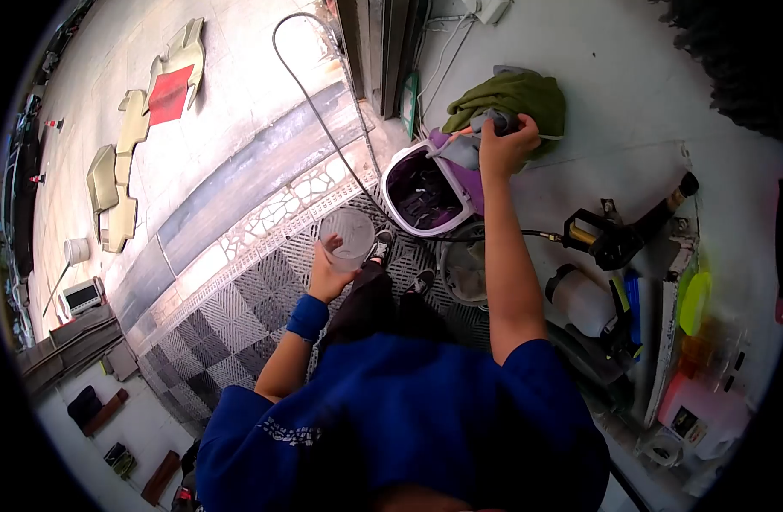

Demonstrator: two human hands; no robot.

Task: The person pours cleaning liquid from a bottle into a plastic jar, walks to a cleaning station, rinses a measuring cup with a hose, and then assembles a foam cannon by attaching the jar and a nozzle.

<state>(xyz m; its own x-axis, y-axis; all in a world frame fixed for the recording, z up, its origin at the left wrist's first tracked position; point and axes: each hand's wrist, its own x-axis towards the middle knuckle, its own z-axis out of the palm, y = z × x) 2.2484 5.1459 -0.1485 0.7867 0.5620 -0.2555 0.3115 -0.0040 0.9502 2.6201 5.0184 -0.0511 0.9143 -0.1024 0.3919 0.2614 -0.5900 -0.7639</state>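
Observation:
My left hand [326,277], with a blue band at the wrist, is closed round a see-through plastic cup [349,236]. The cup is held above the checkered floor mat [229,341], its round opening towards me. Up and to the right, my right hand [507,148] grips a dark grey object [491,122] whose kind I cannot make out. An orange-pink strip [456,136] shows beside it. Behind this hand lies a green cloth [545,98]. Between my hands stands a white-rimmed purple bucket [395,171] with dark items inside.
A black hose [310,98] loops past the bucket to a spray gun [598,236]. To my right are a white spray bottle [582,300], a jug of pink liquid [705,411] and a see-through bucket [465,286]. Beige car mats [128,171] lie outside.

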